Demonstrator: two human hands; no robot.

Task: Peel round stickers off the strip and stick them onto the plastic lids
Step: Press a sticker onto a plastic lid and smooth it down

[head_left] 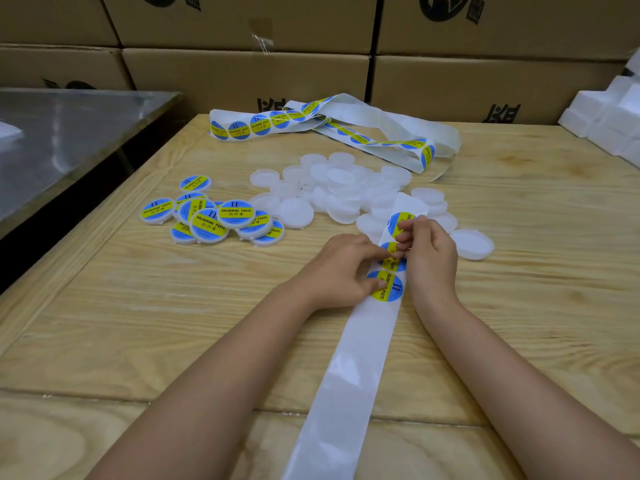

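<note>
Sticker strip (349,368) runs from the near edge up the middle of the wooden table (138,323), passes under both hands, crosses the lid heap and ends in loose loops by the far edge. Bare wood lies wide on both sides of its near length. Cardboard boxes (249,71), two rows high, wall the far edge. A metal table (69,133) stands off the left side and white foam blocks (609,116) crowd the far right corner. Plain lids (346,188) lie heaped mid-table, too overlapped to count, with one lone lid (472,244) just right of the hands. About ten labelled lids (236,213) cluster to the left. Three stickers show at the hands: a far sticker (398,220), a middle sticker (394,263) and a near sticker (391,289). The left hand (343,265) holds the strip down, fingers bent and thumb on the near sticker. The right hand (427,247) curls tight, fingertips pinching at the middle sticker's far edge.
</note>
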